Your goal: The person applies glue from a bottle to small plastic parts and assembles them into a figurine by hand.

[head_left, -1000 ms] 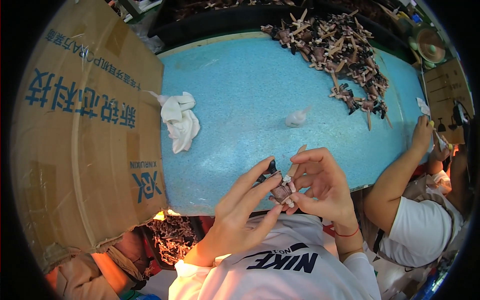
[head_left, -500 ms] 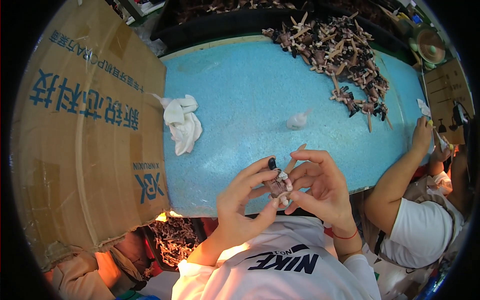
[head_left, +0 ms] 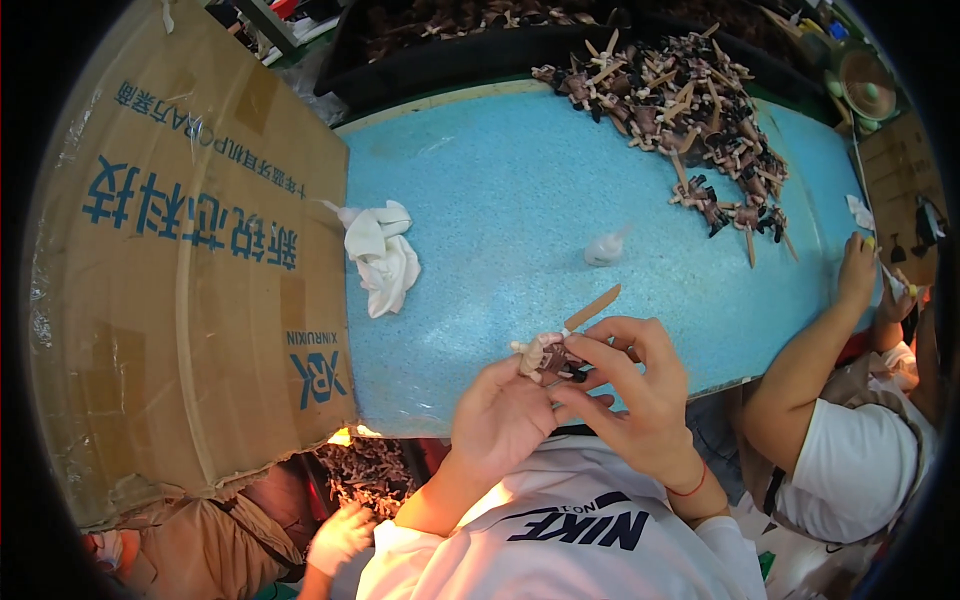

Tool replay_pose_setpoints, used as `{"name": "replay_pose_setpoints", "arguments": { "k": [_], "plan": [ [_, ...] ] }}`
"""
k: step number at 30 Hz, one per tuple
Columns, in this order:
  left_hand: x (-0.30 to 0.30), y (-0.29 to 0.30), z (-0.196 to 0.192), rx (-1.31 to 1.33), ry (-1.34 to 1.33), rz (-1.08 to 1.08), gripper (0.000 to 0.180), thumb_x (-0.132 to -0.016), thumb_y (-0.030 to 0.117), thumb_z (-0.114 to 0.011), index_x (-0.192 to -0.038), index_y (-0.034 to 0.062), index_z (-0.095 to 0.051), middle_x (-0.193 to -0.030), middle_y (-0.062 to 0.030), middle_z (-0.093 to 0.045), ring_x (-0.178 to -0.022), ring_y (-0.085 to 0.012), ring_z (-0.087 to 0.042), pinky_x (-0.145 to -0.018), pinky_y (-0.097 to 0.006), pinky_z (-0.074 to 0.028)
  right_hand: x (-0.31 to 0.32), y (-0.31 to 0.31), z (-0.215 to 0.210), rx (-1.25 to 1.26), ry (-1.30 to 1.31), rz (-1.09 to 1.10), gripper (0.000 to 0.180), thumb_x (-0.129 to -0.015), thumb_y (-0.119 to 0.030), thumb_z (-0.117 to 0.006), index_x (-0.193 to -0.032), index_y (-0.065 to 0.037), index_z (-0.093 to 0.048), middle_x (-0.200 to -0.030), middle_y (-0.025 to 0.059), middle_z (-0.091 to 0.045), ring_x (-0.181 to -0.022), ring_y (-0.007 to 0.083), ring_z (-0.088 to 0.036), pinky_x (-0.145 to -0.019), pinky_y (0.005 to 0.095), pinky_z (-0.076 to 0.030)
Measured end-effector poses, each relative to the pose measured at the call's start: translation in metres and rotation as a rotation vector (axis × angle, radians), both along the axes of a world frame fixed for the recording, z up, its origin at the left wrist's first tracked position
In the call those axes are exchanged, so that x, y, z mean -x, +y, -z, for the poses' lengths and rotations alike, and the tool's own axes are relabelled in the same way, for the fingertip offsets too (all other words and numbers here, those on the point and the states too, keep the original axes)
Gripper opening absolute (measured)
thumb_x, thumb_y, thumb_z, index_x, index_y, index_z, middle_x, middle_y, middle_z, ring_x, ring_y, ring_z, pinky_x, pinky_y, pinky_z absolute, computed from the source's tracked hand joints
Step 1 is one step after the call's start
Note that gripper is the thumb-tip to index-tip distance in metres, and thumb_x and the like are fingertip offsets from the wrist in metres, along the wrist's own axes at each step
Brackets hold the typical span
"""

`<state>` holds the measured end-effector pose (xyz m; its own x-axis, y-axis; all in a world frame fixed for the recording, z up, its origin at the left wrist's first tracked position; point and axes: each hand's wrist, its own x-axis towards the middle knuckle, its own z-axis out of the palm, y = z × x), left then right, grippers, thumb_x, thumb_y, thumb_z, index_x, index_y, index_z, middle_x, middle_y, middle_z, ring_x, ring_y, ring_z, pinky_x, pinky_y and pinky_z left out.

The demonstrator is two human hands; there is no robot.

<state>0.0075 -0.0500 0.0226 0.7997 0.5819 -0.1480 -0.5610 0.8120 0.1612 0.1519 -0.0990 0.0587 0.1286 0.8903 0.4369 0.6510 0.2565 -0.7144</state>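
A small toy figure (head_left: 552, 361) in brown clothing, with black boots and a long tan blade-shaped piece (head_left: 592, 308) sticking out from it, is in front of me, just above the table's near edge. My right hand (head_left: 640, 390) pinches it at the boot end between thumb and fingers. Beneath its pale end lies my left hand (head_left: 500, 415), palm turned up and fingers extended; some fingertips are hidden behind the figure. Beyond my hands, a small translucent white bottle (head_left: 605, 249) with a thin nozzle rests on the blue tabletop (head_left: 480, 220).
Many similar figures (head_left: 700, 120) are heaped at the far right. A crumpled white cloth (head_left: 383, 258) lies beside a large cardboard box (head_left: 200, 300) at left. Black bins (head_left: 450, 55) line the back. At right a co-worker's arm (head_left: 820, 340) reaches over; another person's hand (head_left: 340, 538) shows lower left.
The figure has been turned from upright to lying sideways, its boots now toward my right hand. My left fingers have loosened from around it. Another person's hand has appeared at lower left.
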Motion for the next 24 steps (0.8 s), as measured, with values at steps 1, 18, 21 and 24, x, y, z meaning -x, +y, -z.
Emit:
{"name": "replay_pose_setpoints", "arguments": {
  "k": [1, 18, 21, 24],
  "plan": [
    [0.000, -0.001, 0.002, 0.051, -0.086, 0.000, 0.042, -0.089, 0.028, -0.040, -0.118, -0.0004, -0.046, -0.118, -0.0147, -0.051, -0.111, -0.0305, -0.048, -0.093, -0.046, -0.037, 0.002, 0.001, 0.001, -0.016, -0.066, 0.044, 0.037, -0.060, -0.006, -0.072, -0.095, -0.003, -0.060, -0.090, 0.0068, -0.053, -0.067, 0.0184, -0.051, -0.051, 0.0271, -0.043],
    [-0.007, -0.004, 0.003, -0.013, -0.181, -0.026, 0.035, -0.094, 0.028, -0.038, -0.112, 0.0021, -0.053, -0.111, -0.0109, -0.055, -0.101, -0.0232, -0.051, -0.089, -0.039, -0.038, 0.000, -0.005, -0.002, -0.121, -0.281, 0.055, 0.035, -0.059, -0.009, -0.063, -0.093, -0.002, -0.061, -0.089, 0.0074, -0.055, -0.069, 0.0203, -0.051, -0.053, 0.0279, -0.043],
    [-0.006, -0.006, 0.004, -0.034, -0.113, -0.039, 0.035, -0.094, 0.027, -0.038, -0.112, 0.0006, -0.053, -0.111, -0.0109, -0.055, -0.100, -0.0228, -0.052, -0.089, -0.040, -0.039, -0.001, -0.006, 0.000, -0.125, -0.265, 0.061, 0.036, -0.059, -0.010, -0.065, -0.093, -0.001, -0.061, -0.089, 0.0077, -0.055, -0.068, 0.0203, -0.051, -0.053, 0.0280, -0.043],
    [-0.006, -0.007, 0.004, -0.039, -0.118, -0.027, 0.035, -0.094, 0.026, -0.038, -0.112, -0.0005, -0.053, -0.111, -0.0107, -0.055, -0.102, -0.0218, -0.051, -0.090, -0.039, -0.039, -0.001, -0.008, -0.001, -0.131, -0.257, 0.065, 0.036, -0.058, -0.010, -0.065, -0.093, -0.001, -0.060, -0.089, 0.0079, -0.055, -0.068, 0.0203, -0.051, -0.052, 0.0279, -0.043]
  ]
}}
